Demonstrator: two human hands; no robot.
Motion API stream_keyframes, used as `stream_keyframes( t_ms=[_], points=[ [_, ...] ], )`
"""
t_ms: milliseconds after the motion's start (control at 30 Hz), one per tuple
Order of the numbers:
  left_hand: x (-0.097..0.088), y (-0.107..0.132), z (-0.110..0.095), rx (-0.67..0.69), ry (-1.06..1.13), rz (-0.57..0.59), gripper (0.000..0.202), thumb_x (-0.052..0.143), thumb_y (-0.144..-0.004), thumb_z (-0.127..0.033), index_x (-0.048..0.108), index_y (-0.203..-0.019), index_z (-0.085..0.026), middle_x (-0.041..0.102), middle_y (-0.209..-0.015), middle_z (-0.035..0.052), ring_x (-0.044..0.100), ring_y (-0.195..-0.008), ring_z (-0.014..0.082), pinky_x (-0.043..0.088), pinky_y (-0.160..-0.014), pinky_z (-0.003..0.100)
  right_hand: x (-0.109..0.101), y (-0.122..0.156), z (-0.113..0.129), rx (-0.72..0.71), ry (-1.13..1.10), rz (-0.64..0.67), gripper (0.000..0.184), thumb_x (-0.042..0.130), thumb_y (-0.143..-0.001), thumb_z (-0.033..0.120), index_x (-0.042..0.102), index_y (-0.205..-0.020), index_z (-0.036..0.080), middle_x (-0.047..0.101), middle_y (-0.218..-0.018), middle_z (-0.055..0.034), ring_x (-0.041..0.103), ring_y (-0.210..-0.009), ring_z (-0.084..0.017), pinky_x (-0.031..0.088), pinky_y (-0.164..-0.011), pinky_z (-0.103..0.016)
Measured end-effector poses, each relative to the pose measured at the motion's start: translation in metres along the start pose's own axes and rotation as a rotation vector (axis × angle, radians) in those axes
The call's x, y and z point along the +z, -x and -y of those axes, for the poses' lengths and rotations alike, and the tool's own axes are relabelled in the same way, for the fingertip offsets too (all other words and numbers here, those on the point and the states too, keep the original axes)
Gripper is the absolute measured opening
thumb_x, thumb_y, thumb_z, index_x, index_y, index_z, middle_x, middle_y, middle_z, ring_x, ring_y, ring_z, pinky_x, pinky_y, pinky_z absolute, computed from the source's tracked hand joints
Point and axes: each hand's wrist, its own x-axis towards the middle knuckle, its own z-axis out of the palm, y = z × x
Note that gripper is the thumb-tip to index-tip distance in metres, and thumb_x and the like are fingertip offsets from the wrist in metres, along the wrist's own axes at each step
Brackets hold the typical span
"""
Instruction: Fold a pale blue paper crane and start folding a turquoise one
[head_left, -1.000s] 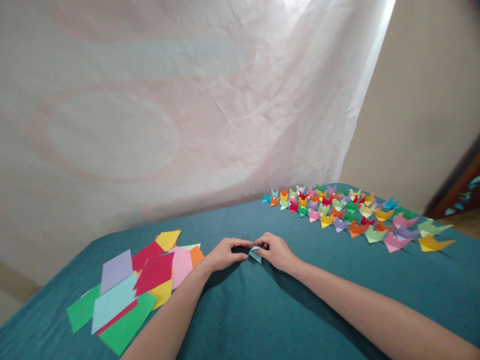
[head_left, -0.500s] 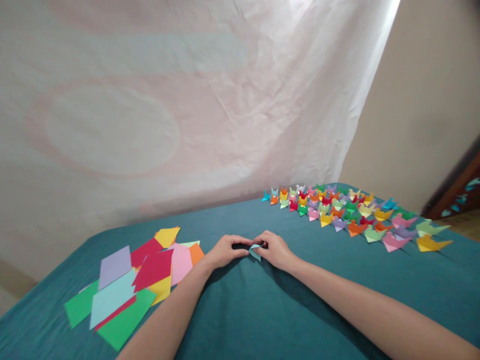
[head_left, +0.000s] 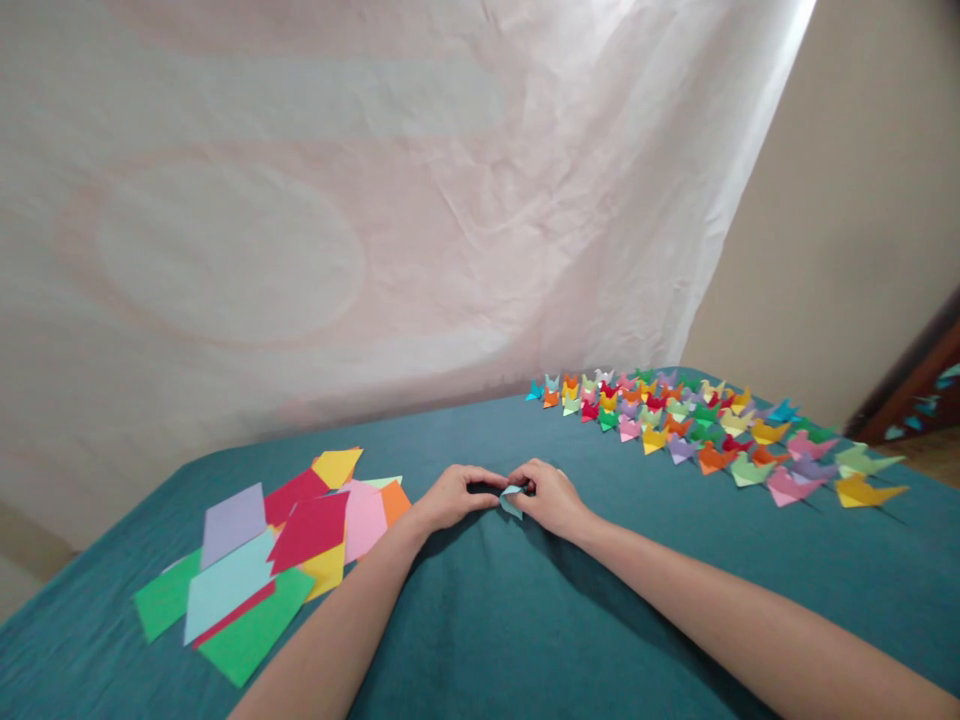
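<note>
A small light-blue folded paper (head_left: pixel 513 503) is held just over the middle of the table, between my two hands. My left hand (head_left: pixel 459 497) pinches its left edge with thumb and fingertips. From the other side my right hand (head_left: pixel 551 495) grips it, its fingers curled and partly hiding the paper. The piece has a pointed lower end and a curved upper edge; its exact shape is too small to make out.
Loose coloured paper sheets (head_left: pixel 232 580) lie overlapping at the left. Several rows of folded paper birds (head_left: pixel 720 455) stand at the right. A dark green cloth (head_left: pixel 465 640) covers the table, and a pale pink-and-white sheet (head_left: pixel 420 220) hangs behind it.
The view has shifted very slightly. Both hands keep hold of the light-blue folded paper in nearly the same place.
</note>
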Motion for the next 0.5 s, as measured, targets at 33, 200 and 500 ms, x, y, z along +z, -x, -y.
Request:
stream_keyframes(
  t_ms=[33,200,500],
  points=[
    [0.0001,0.0,-0.0003,0.0,0.0,-0.002,0.03,0.064,-0.073,-0.023,0.068,-0.103,-0.018,0.069,-0.103,0.0034,0.062,-0.095,0.0189,0.045,-0.088,0.028,-0.0003,0.0001,0.0004,-0.001,0.001,0.001,0.011,0.064,-0.072,0.024,0.069,-0.081,0.023,0.063,-0.08,-0.001,0.055,-0.073,-0.014,0.038,-0.065,-0.024],
    [0.002,-0.0001,-0.0007,-0.002,0.002,-0.026,0.028,0.064,-0.074,-0.025,0.069,-0.101,-0.018,0.07,-0.102,0.0038,0.062,-0.095,0.0187,0.044,-0.089,0.028,-0.0015,0.0,0.0012,-0.001,0.01,0.01,0.012,0.065,-0.07,0.024,0.068,-0.081,0.023,0.062,-0.08,-0.0008,0.055,-0.072,-0.014,0.038,-0.064,-0.024],
    [0.0026,-0.0006,0.0011,-0.004,0.013,-0.027,0.03,0.065,-0.073,-0.025,0.069,-0.101,-0.017,0.07,-0.101,0.0043,0.062,-0.093,0.0187,0.045,-0.087,0.027,-0.001,-0.0001,0.0,-0.003,0.014,0.013,0.011,0.063,-0.073,0.026,0.069,-0.081,0.022,0.062,-0.079,-0.0011,0.055,-0.071,-0.014,0.038,-0.064,-0.024]
  ],
)
